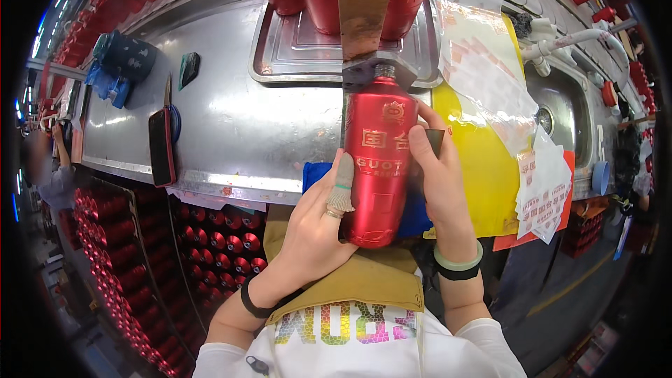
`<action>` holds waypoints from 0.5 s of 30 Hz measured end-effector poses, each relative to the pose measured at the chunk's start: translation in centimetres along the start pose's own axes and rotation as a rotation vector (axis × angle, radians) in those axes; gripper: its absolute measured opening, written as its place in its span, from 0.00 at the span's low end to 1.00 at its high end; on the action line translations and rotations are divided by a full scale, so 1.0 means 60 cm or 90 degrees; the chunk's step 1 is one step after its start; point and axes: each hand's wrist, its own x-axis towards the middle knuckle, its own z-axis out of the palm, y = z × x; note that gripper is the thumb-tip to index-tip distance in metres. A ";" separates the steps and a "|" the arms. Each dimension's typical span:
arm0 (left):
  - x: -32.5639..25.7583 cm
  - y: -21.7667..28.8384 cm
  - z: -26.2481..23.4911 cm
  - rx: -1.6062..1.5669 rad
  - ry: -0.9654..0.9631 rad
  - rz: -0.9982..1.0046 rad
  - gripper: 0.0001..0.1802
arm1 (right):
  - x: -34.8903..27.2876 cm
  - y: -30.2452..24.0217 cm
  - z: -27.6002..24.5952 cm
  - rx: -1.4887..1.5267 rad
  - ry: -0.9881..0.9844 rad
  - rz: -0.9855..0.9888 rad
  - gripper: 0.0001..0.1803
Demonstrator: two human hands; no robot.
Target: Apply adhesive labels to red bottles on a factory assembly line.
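Observation:
A glossy red bottle (379, 168) with gold print stands nearly upright in front of my chest, its narrow neck at the top. My left hand (313, 227) grips its left side and lower end. A grey cloth finger cover with a green band and frayed edge is on a finger of that hand, beside a ring. My right hand (442, 175) is at the bottle's right side, with its fingertips near the shoulder. Between its thumb and fingers sits a small dark flat piece (435, 141), perhaps a scraper; its far end is hidden.
Beyond the bottle, a metal tray (294, 70) holds several red bottles behind a brown upright post (364, 7). Transfer sheets (490, 91) lie on a yellow sheet (455, 119) at right, beside a sink (570, 112). A phone (162, 147) lies left; racks of red bottles (217, 241) stand below.

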 end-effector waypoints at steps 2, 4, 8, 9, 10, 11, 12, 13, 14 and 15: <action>0.000 -0.002 0.001 -0.008 0.000 0.000 0.56 | 0.002 0.002 0.000 0.036 0.012 0.014 0.27; -0.003 -0.008 0.004 -0.022 0.010 0.000 0.56 | 0.002 -0.003 -0.003 0.011 0.006 0.033 0.27; 0.028 0.025 -0.009 -0.103 0.013 -0.049 0.55 | 0.007 0.010 -0.023 0.025 -0.021 0.034 0.27; 0.040 0.032 -0.015 -0.010 -0.008 -0.010 0.55 | 0.006 0.009 -0.025 0.024 -0.022 0.036 0.27; 0.046 0.035 -0.018 0.084 -0.029 0.029 0.55 | 0.005 0.006 -0.027 0.023 -0.030 0.042 0.28; 0.043 0.034 -0.017 0.083 -0.028 0.028 0.55 | 0.003 0.004 -0.027 0.023 -0.037 0.048 0.28; 0.038 0.031 -0.013 0.091 -0.013 0.024 0.55 | 0.000 0.000 -0.024 0.021 -0.039 0.048 0.28; 0.034 0.028 -0.008 0.100 0.001 0.020 0.55 | -0.005 -0.006 -0.020 0.022 -0.006 0.045 0.28; 0.027 0.021 -0.002 0.098 0.003 0.019 0.55 | -0.010 -0.009 -0.018 0.024 0.027 0.041 0.27; 0.018 0.010 0.002 0.039 -0.001 -0.015 0.54 | -0.013 -0.004 -0.029 0.023 0.027 0.040 0.27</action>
